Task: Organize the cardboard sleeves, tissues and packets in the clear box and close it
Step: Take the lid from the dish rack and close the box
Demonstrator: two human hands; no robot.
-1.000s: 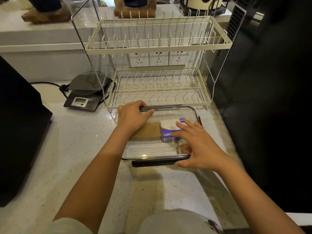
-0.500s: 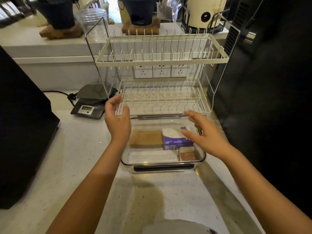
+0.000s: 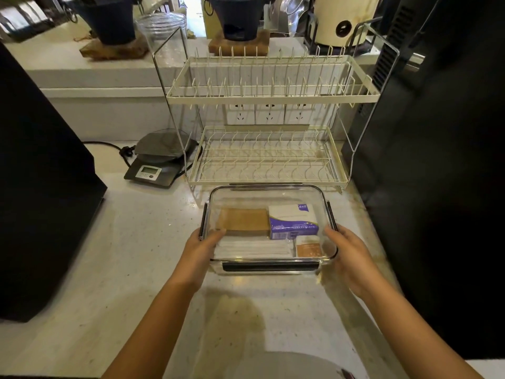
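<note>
Both hands have dropped to grip the clear box (image 3: 269,191) (lidded) holding cardboard sleeves (image 3: 244,221), tissues (image 3: 293,220), packets (image 3: 308,249).

Two bare forearms, the left hand (image 3: 198,251) and right hand (image 3: 351,259) without gloves; pale grey garment (image 3: 289,366) at bottom edge.

This was a kitchen or coffee-bar counter. A two-tier dish rack (image 3: 269,127) stood at the centre of the frame on a pale speckled worktop (image 3: 114,258), with a digital scale (image 3: 157,162) to its left and wall sockets (image 3: 269,114) behind it. On the ledge along the top sat dark drippers (image 3: 235,15) on wooden blocks, a clear jar (image 3: 164,31) and a cream appliance (image 3: 345,20).
</note>
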